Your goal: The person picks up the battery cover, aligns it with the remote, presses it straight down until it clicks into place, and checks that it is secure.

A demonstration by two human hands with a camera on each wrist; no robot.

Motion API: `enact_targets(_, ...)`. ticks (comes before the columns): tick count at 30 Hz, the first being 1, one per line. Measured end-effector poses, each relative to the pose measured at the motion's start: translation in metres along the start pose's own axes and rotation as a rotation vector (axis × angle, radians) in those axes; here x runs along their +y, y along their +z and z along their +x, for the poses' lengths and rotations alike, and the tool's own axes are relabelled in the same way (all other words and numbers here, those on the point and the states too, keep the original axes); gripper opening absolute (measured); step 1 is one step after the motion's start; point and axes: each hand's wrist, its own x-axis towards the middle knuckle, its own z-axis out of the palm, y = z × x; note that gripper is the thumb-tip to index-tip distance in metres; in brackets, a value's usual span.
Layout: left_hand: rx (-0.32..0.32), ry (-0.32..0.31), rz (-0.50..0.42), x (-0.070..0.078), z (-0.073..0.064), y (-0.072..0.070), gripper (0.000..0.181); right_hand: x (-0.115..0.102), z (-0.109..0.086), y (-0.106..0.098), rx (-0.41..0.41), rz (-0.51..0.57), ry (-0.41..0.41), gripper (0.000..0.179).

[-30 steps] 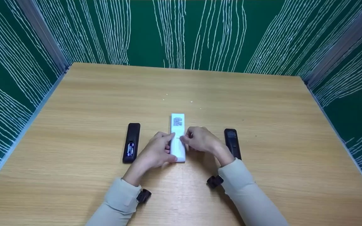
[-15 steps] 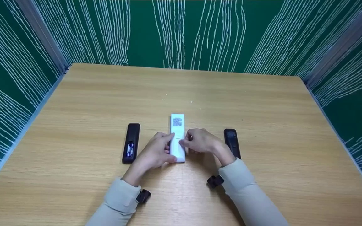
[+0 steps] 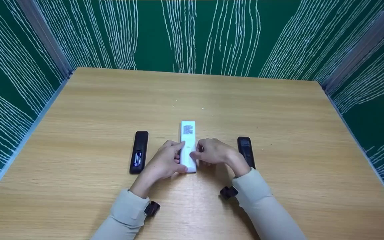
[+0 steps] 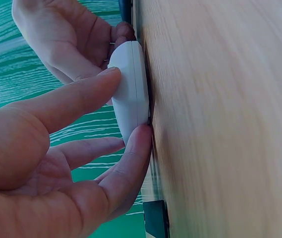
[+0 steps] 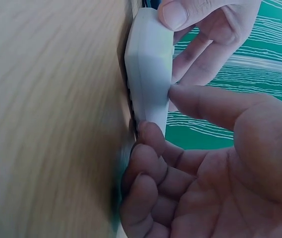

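Note:
A white remote control (image 3: pixel 188 156) lies back side up on the table, a printed code patch at its far end. My left hand (image 3: pixel 167 160) grips it from the left, its thumb on the near end. From the right, my right hand (image 3: pixel 213 150) holds it, thumb on the back face and curled fingers along the side. In the right wrist view the thumb touches the white remote control (image 5: pixel 153 69) and a fingertip meets its lower edge. The left wrist view has the white remote control (image 4: pixel 128 89) between left thumb and fingers.
To the left lies a black remote control (image 3: pixel 141 143) with its battery bay uncovered and batteries (image 3: pixel 138 158) inside. Another black remote control (image 3: pixel 245 150) lies by the right wrist. Small white crumbs dot the wooden table (image 3: pixel 112 100) farther back. Green walls (image 3: pixel 152 33) enclose it.
My right hand has slid slightly toward the near end, its thumb moving down the white remote control's back. The left hand and the black remote controls stay in place.

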Motion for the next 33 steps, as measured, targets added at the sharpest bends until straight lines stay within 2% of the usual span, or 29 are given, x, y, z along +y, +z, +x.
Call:
enact_targets(13, -0.001, -0.012, 0.004, 0.001, 0.0, 0.0, 0.093, -0.006, -0.005, 0.0, -0.041, -0.061, 0.03, 0.026)
enact_targets(33, -0.004, -0.002, -0.038, 0.0, 0.001, 0.0, 0.094, -0.011, -0.008, 0.002, -0.041, -0.138, 0.028, 0.029)
